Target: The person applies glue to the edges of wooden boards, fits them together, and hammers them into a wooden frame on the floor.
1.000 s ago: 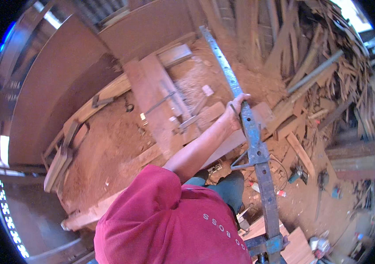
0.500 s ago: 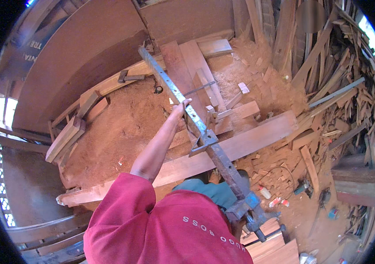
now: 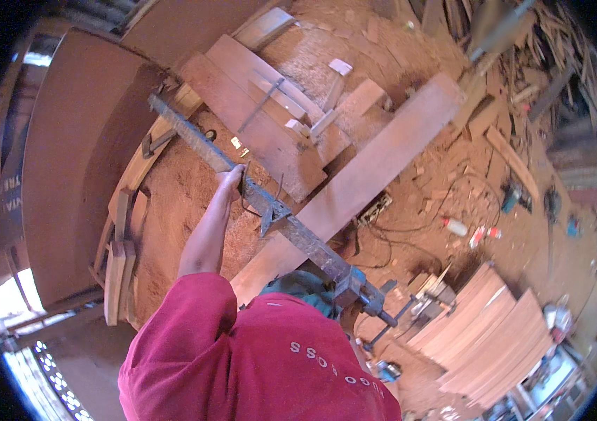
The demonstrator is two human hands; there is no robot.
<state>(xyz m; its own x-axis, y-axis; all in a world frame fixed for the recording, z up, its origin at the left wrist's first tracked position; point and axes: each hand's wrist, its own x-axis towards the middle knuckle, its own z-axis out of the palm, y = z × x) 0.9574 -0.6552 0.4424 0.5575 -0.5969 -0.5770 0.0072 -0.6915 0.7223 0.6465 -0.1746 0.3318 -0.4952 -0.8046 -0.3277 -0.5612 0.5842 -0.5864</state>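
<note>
My left hand (image 3: 230, 181) is closed around the long metal bar of a bar clamp (image 3: 316, 247). The clamp slants from the upper left down to my body. Its sliding jaw (image 3: 270, 216) sits on the bar a little below that hand. The blue screw head (image 3: 353, 286) with its cross handle is at the lower end, close to my red shirt. Only a sliver of skin from my right arm (image 3: 349, 321) shows under the screw head; that hand's fingers are hidden. Beneath the clamp, a long wooden plank (image 3: 375, 165) runs diagonally across.
Wide boards (image 3: 242, 91) and small blocks lie on sawdust ahead. To the left are curved timber pieces (image 3: 117, 274) and a hammer (image 3: 150, 142). Flat curved wooden pieces (image 3: 491, 330) are stacked at the lower right, near a bottle (image 3: 455, 226) and a loose cable (image 3: 386, 238). Scrap wood fills the far right.
My view has turned to the right, bringing the stacked curved pieces further into it. The clamp's bar has rolled and shifted left in view, still in my left hand.
</note>
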